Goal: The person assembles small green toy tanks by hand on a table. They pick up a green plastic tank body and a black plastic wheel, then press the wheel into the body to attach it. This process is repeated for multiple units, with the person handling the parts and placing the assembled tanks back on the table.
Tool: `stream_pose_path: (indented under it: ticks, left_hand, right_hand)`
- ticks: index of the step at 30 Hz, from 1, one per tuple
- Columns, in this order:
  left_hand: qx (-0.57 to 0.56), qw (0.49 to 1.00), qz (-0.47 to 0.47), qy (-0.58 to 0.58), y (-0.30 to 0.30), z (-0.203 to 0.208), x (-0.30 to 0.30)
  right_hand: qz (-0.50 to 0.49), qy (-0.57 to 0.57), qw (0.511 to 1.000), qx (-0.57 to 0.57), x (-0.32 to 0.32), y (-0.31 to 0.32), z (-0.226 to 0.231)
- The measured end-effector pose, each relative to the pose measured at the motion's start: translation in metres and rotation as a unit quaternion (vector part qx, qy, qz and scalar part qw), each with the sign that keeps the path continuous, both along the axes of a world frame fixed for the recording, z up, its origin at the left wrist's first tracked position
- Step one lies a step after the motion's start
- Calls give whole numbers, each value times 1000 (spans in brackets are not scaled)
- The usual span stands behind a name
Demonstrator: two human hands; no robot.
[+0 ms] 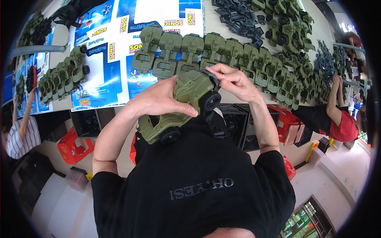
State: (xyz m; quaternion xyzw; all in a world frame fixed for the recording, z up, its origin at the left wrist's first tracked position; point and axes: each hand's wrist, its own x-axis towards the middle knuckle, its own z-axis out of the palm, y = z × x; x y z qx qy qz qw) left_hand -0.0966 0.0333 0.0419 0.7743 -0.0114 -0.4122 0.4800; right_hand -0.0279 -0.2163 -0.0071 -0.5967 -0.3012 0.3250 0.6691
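A green toy jeep (193,86) with black wheels is tilted in front of my chest, above the table's near edge. My left hand (158,97) grips its body, the thumb lying along the near side and the fingers over the far side. At the jeep's far right end, a dark bumper-like piece (213,76) sits against the body. My right hand (235,84) pinches this piece between thumb and fingertips. Just below it shows one black wheel (212,101); another wheel (170,135) is at the near end. The jeep's underside is hidden.
Green toy jeep bodies (191,49) stand in a long row on the table, with a pile of dark plastic parts (238,20) behind. Printed blue and white sheets (119,93) cover the left side. Co-workers sit at both sides, near red stools (75,146).
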Motion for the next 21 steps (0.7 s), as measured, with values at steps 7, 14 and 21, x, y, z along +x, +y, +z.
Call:
stream_pose_path:
  ticks: [7, 14, 21]
  left_hand:
    - [92, 990, -52, -96, -16, 21, -3]
    - [161, 943, -105, -272, -25, 36, -6]
    - [149, 897, -117, -398, -25, 14, -33]
  right_hand:
    - [-252, 246, 931, -94, -11, 30, 8]
    - [-227, 85, 961, -135, -18, 46, 16]
    - [-65, 231, 964, -118, -43, 36, 17]
